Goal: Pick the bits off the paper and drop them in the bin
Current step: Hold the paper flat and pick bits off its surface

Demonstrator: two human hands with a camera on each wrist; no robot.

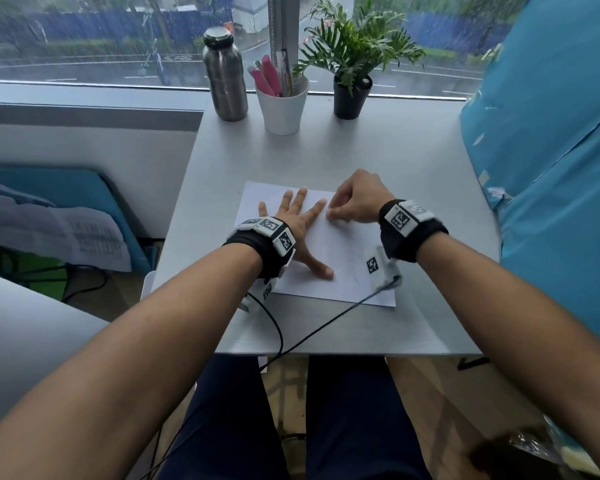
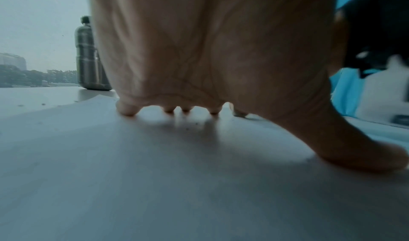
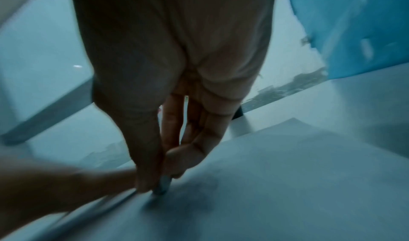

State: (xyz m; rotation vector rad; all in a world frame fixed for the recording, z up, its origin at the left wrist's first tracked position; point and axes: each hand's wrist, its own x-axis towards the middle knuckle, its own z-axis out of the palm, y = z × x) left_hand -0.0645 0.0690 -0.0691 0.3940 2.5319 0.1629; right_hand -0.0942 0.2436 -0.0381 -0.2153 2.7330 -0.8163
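The left hand [image 1: 293, 220] is pressing flat on the paper [image 1: 343, 268]; the right hand [image 1: 355, 202] is pinching something tiny [image 3: 162, 185], which could easily be slipping free unnoticed.

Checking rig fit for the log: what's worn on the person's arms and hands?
Bare forearms, no sleeves or gloves. Left hand and right hand each have a black fabric wrist strap carrying white square blocks printed with black-and-white fiducial markers. A thin black cable trails from each wrist unit toward the lap.

white paper [image 1: 340, 258] lies flat on the table, tiny dark bits [image 2: 187, 128] scattered.
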